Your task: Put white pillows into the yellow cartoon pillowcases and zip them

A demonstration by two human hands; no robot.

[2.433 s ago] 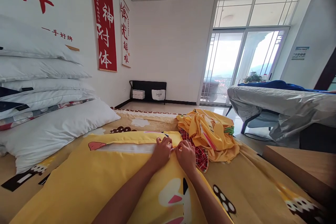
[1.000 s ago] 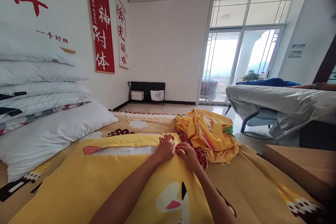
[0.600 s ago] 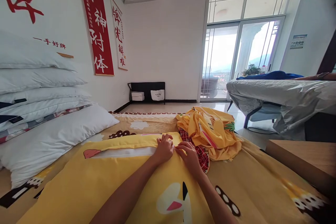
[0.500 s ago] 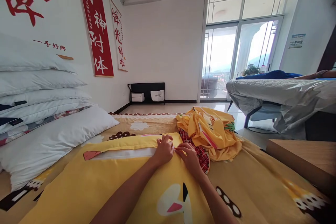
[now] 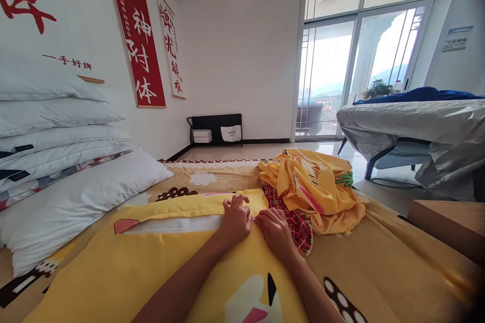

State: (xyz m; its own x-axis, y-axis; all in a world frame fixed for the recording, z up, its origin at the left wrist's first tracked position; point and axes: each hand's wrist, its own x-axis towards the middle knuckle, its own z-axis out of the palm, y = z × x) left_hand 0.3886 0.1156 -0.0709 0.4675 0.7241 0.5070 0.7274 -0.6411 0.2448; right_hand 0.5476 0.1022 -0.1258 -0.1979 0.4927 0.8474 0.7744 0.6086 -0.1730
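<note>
Pinching yellow cartoon-print cover [image 5: 125, 262] at slit's [image 5: 178, 223] right end, narrowing fingers of left hand [image 5: 235, 219] and right hand [image 5: 276, 234] onto fabric | lying on tan blanket [image 5: 382, 257] | probably handling soft, light, limp; best holding by slit edge

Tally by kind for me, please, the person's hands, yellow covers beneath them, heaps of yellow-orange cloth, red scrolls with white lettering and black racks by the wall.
Left hand and right hand: 2
Yellow cover: 1
Heap of yellow-orange cloth: 1
Red scroll: 1
Black rack: 1
Total: 6
</note>
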